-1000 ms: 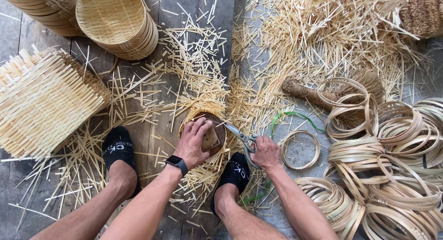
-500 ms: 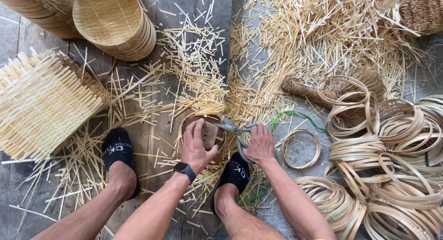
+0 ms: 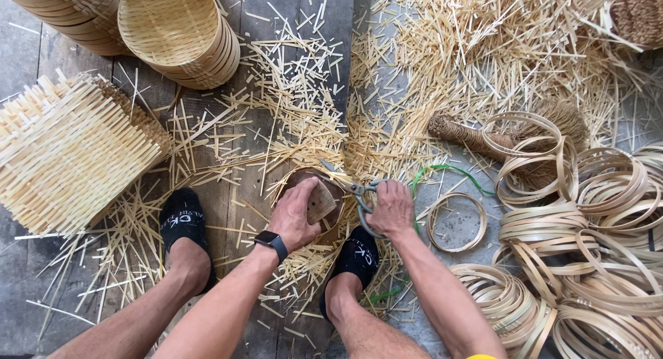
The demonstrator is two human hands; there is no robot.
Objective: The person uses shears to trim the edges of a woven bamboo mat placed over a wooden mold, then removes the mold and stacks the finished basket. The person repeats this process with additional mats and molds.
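Note:
My left hand (image 3: 295, 214) presses down on a small round woven basket (image 3: 324, 200) held over a wooden mould on the floor between my feet. A black watch sits on that wrist. My right hand (image 3: 391, 208) grips metal scissors (image 3: 353, 188), whose blades point left at the basket's upper rim, where loose bamboo strip ends stick out.
Cut bamboo slivers (image 3: 449, 62) litter the plank floor. A stack of finished round baskets (image 3: 181, 36) stands at the top left, a pile of woven mats (image 3: 62, 152) at the left. Bamboo hoops (image 3: 587, 221) pile up at the right, with a brush (image 3: 469, 134) beside them.
The scissors have swung around the basket's rim toward its top, and my left hand has shifted its hold on the basket slightly.

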